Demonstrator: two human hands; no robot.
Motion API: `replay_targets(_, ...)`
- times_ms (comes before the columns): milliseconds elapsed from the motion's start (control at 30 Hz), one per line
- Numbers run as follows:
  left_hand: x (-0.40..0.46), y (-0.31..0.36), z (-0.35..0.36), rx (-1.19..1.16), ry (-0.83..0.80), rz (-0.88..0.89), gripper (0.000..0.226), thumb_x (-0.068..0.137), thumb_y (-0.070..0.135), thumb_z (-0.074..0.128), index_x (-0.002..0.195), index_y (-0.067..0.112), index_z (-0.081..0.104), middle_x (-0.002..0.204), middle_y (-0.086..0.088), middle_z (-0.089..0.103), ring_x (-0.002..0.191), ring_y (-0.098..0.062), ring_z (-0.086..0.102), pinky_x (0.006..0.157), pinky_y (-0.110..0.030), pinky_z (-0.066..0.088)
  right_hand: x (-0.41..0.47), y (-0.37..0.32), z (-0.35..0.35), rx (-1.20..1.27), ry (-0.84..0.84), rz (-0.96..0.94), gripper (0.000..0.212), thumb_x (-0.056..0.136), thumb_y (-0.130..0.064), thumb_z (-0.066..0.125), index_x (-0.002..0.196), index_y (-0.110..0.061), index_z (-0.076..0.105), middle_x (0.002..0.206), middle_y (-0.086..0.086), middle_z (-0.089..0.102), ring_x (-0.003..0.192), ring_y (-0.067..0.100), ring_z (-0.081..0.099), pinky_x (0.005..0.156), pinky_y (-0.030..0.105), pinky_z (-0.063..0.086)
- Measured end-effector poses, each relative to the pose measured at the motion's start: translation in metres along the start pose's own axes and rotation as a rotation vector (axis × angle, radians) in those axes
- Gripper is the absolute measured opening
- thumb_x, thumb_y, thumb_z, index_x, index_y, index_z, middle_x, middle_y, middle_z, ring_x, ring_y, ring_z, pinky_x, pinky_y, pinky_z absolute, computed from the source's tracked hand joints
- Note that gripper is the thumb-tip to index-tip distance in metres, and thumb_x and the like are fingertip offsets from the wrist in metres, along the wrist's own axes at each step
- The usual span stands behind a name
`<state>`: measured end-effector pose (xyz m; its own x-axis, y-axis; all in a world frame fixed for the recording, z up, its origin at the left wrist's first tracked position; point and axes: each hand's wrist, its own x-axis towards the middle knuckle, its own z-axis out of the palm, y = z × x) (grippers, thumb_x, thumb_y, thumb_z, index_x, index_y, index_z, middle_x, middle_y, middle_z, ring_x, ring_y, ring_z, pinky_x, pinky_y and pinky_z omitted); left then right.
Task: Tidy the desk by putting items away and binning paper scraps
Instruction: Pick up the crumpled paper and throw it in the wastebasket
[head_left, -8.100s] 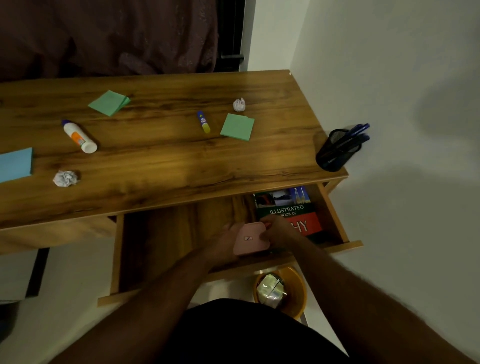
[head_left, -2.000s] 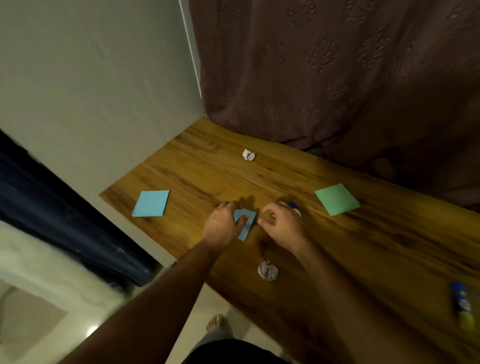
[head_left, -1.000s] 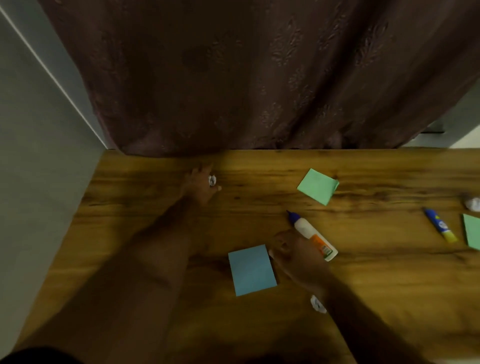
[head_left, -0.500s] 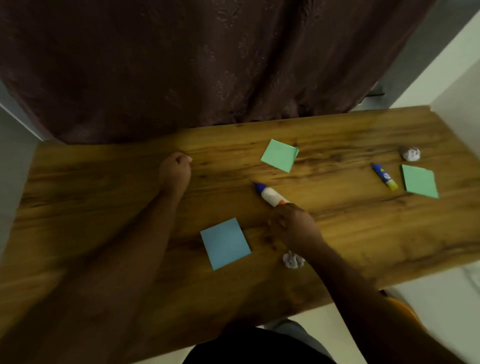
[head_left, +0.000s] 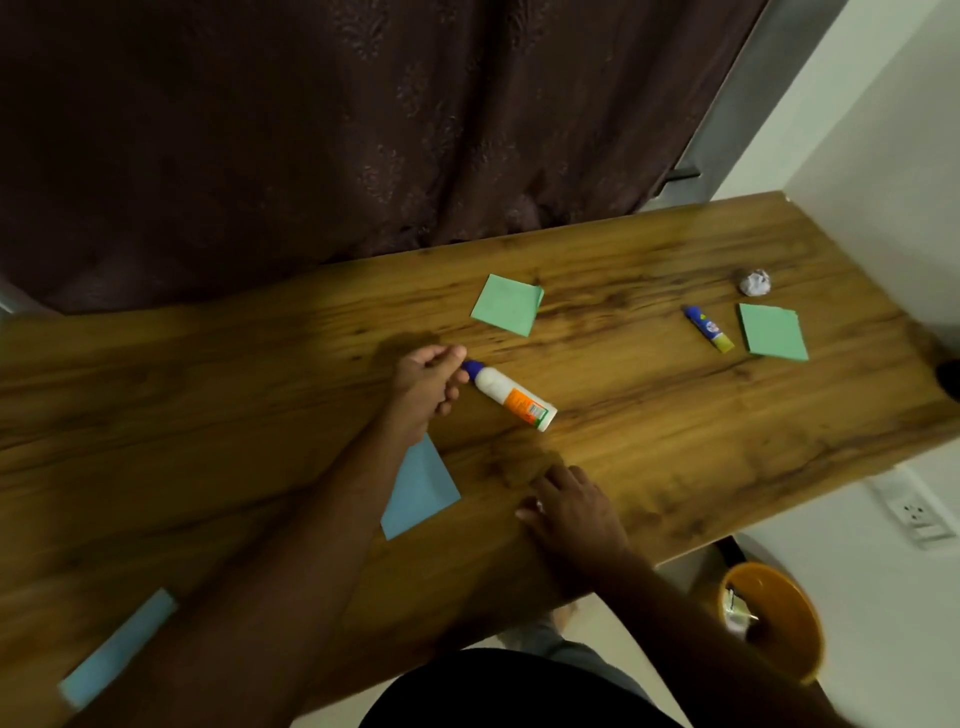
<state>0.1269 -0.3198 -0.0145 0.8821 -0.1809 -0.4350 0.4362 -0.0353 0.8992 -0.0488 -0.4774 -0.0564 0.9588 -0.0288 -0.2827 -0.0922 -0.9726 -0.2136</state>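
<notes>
Left hand (head_left: 427, 387): reaching across desk, fingers curled in loose fist beside blue cap of glue bottle; whether anything is sitting inside the fist is not showing, cannot tell.
Right hand (head_left: 574, 512): lying near front edge, fingers bent down over a small pale bit peeking out at knuckles; looking like a paper scrap, mostly hidden under hand.
Glue bottle (head_left: 511, 397): lying on its side mid-desk, cap end touching or just beside left fingers, contact hard to make out.
Blue note pad (head_left: 423, 491): lying flat between both hands, far corner being covered by left wrist.
Second blue pad (head_left: 117, 649): near left front of desk, blurred, partly hiding behind left forearm.
Green pad (head_left: 506, 304): sitting behind glue bottle, one corner lifting.
Other green pad (head_left: 773, 332): sitting far right.
Glue stick (head_left: 707, 329): lying just left of that pad.
Crumpled paper ball (head_left: 755, 282): sitting behind right green pad.
Orange bin (head_left: 774, 618): standing on floor below desk edge, something shiny inside, unclear what.
Dark object (head_left: 949, 378): being cut off at right frame edge.
Desk (head_left: 208, 415): wooden, left end running out of frame.
</notes>
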Motion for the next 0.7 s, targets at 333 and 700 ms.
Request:
replay_targets(333, -0.014, 0.008, 0.082, 0.07, -0.175, 0.05, 0.016, 0.097, 0.026, 0.054, 0.094, 0.015, 0.065, 0.057, 0.003, 0.045, 0.043, -0.005, 0.036, 0.037, -0.015, 0.029, 0.011, 0.052, -0.038, 0.512, 0.269, 0.131, 0.02, 0.084, -0.01, 0.063, 0.101, -0.005, 0.073, 0.097, 0.014, 0.068, 0.086, 0.028, 0.064, 0.076, 0.027, 0.044)
replay_targets(700, -0.006, 0.005, 0.218, 0.153, -0.16, 0.038, 0.024, 0.098, 0.034, 0.051, 0.093, 0.015, 0.063, 0.055, 0.003, 0.039, 0.04, -0.005, 0.032, 0.038, -0.015, 0.023, 0.036, 0.197, -0.093, 0.78, 0.334, 0.201, 0.013, 0.093, -0.02, 0.061, 0.082, -0.019, 0.068, 0.07, -0.005, 0.066, 0.064, 0.01, 0.061, 0.064, 0.031, 0.05)
